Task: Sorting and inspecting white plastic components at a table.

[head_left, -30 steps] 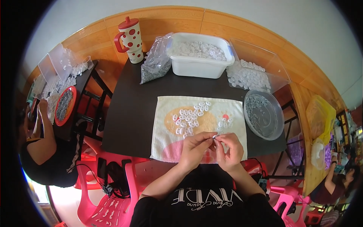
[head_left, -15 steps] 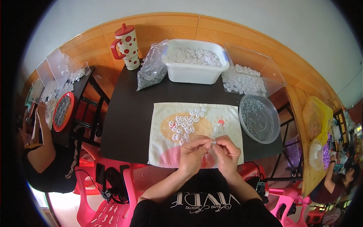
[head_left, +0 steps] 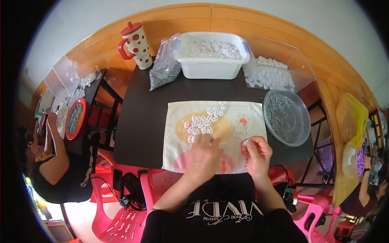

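Small white oval plastic pieces with holes (head_left: 201, 121) lie spread over the left half of a patterned towel (head_left: 174, 156). My left hand (head_left: 204, 154) is at the near edge of these pieces, back upward; its fingers are blurred and partly hidden. To the right, my right hand (head_left: 258, 156) is closed, pinching a small whitish piece (head_left: 245, 142) between thumb and forefinger. A few more white pieces (head_left: 243, 128) sit in a group on the towel, just beyond my right hand.
A round clear tub (head_left: 287, 117) of small grey metal parts stands right of the towel. Along the back are a spotted tumbler (head_left: 137, 46), a bag of grey parts (head_left: 164, 73), a white bin (head_left: 210, 67) and a clear box of white pieces (head_left: 269, 75). A co-worker (head_left: 56, 170) sits left.
My hands, together before, have parted. The left has moved to the near edge of the white pieces; the right has moved right, still pinching a small piece. The view has shifted slightly.
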Demonstrator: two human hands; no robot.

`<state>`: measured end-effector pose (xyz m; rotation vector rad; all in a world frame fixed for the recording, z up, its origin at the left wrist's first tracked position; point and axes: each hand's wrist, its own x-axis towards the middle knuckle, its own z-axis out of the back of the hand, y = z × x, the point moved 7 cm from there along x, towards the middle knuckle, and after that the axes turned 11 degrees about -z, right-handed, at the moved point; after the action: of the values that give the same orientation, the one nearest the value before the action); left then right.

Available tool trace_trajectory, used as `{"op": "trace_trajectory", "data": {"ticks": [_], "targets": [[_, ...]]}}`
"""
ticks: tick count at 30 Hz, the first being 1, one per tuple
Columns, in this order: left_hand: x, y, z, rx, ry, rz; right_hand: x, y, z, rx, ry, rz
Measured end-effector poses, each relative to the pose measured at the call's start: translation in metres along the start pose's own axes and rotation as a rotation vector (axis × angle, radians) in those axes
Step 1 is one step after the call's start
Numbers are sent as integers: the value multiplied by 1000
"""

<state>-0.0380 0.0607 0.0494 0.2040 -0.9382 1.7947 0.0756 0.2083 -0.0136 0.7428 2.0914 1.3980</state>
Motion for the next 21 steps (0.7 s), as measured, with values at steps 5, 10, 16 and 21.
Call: {"op": "trace_trajectory", "data": {"ticks": [5,10,16,21], "targets": [[-8,1,-20,29,14,-80,-5,-2,-7,-37,63,-10],[-8,22,-23,-548,-62,236,-11,7,-17,-47,139,90],[-25,41,-48,-1554,-276,550,-18,12,-44,-25,165,135],[-29,39,-46,-1748,-290,623,-24,20,-56,-31,166,180]]}}
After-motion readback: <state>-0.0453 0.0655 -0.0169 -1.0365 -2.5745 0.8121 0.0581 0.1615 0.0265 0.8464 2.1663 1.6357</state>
